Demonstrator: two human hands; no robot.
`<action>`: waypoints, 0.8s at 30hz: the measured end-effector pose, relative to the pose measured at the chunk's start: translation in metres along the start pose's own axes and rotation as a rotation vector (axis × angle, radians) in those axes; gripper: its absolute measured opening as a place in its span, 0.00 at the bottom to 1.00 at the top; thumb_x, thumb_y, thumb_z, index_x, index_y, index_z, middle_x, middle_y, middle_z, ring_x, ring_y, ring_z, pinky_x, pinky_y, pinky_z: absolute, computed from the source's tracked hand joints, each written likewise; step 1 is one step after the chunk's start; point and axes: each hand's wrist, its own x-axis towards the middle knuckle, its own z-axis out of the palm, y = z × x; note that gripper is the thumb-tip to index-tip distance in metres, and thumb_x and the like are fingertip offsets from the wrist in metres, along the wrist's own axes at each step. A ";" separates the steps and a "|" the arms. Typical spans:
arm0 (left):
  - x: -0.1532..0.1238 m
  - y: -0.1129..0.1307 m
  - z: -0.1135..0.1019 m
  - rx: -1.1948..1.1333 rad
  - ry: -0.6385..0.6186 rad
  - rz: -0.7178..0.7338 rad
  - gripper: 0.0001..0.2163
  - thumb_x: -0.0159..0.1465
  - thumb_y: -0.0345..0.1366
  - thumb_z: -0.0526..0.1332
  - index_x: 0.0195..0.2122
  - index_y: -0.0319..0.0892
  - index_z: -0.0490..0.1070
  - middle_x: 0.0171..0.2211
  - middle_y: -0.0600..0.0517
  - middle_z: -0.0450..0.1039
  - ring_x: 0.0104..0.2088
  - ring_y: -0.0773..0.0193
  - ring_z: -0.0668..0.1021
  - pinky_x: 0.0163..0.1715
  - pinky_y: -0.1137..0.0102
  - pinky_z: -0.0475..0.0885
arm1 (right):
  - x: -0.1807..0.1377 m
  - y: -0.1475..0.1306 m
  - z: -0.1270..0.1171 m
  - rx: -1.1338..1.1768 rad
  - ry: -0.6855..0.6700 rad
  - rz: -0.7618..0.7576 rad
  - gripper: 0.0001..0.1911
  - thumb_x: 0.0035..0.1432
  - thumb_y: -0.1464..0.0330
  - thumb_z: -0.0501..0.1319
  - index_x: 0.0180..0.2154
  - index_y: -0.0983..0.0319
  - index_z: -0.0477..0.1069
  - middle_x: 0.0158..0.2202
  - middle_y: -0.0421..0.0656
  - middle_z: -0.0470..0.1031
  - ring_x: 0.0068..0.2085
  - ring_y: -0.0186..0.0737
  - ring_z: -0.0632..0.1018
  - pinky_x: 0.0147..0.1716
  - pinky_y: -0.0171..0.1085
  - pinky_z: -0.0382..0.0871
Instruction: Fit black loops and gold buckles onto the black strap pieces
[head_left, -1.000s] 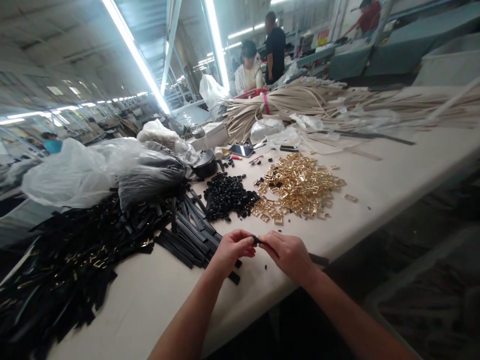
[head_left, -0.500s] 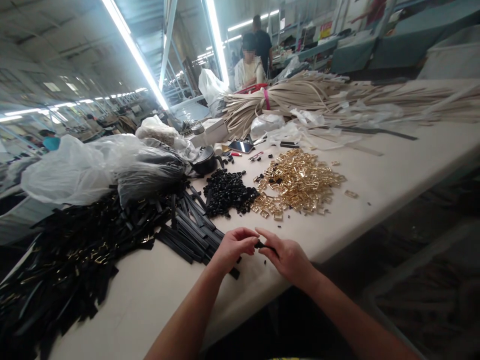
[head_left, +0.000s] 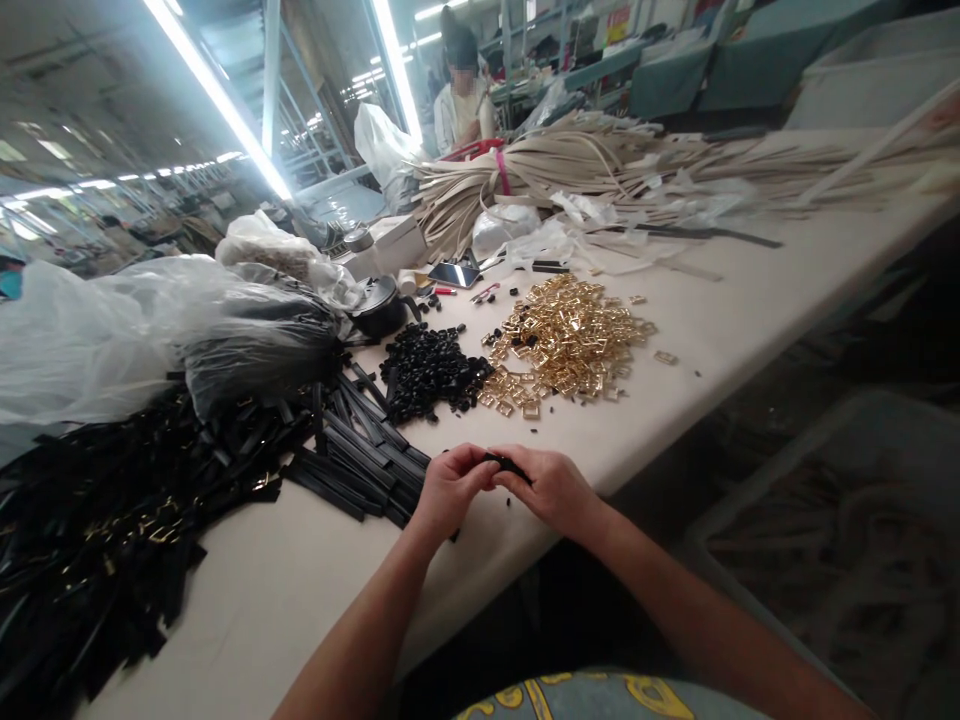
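Near the table's front edge, my left hand [head_left: 448, 492] and my right hand [head_left: 553, 488] meet, fingertips together. A short black strap [head_left: 511, 467] shows between them. My right thumb and fingers close round it, and my left fingers pinch at its end. Most of the strap is hidden in the right hand. Just left of my hands lies a bunch of black straps [head_left: 375, 455]. Beyond them are a heap of small black loops [head_left: 431, 370] and a pile of gold rectangular buckles [head_left: 574, 335].
At the left spreads a large heap of black straps with gold buckles [head_left: 135, 520], with plastic bags [head_left: 255, 340] behind it. A black pot [head_left: 379, 305], a phone [head_left: 454, 274] and beige strips [head_left: 540, 165] lie further back. Across the table is a person [head_left: 463, 105].
The view has shifted, so the table's things sit further left and higher. My hands have drawn closer together, and more of the black strap shows between my fingers.
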 end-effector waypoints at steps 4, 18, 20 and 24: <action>-0.003 0.003 -0.004 0.256 0.041 0.122 0.08 0.57 0.40 0.66 0.29 0.40 0.76 0.24 0.51 0.74 0.27 0.65 0.74 0.30 0.73 0.68 | -0.001 -0.003 -0.011 -0.053 -0.079 0.081 0.09 0.63 0.64 0.57 0.34 0.61 0.73 0.28 0.41 0.78 0.28 0.36 0.76 0.28 0.33 0.64; 0.060 0.026 -0.012 0.591 -0.100 0.286 0.06 0.54 0.35 0.68 0.34 0.45 0.79 0.30 0.52 0.73 0.27 0.67 0.72 0.29 0.73 0.65 | 0.004 0.025 -0.025 0.851 0.132 0.408 0.11 0.55 0.65 0.56 0.38 0.64 0.69 0.29 0.39 0.74 0.19 0.27 0.69 0.17 0.29 0.61; 0.079 0.031 -0.006 0.792 -0.171 0.360 0.07 0.55 0.33 0.66 0.36 0.47 0.79 0.33 0.52 0.74 0.29 0.66 0.73 0.31 0.72 0.65 | 0.004 0.025 -0.026 0.867 0.140 0.403 0.11 0.55 0.65 0.56 0.38 0.64 0.69 0.29 0.39 0.73 0.19 0.27 0.69 0.17 0.28 0.61; 0.108 0.039 0.006 1.042 -0.275 0.417 0.04 0.56 0.31 0.64 0.32 0.44 0.78 0.32 0.51 0.73 0.31 0.64 0.73 0.34 0.71 0.65 | 0.003 0.024 -0.027 0.892 0.139 0.403 0.10 0.55 0.65 0.57 0.38 0.63 0.69 0.28 0.38 0.73 0.19 0.27 0.70 0.18 0.28 0.61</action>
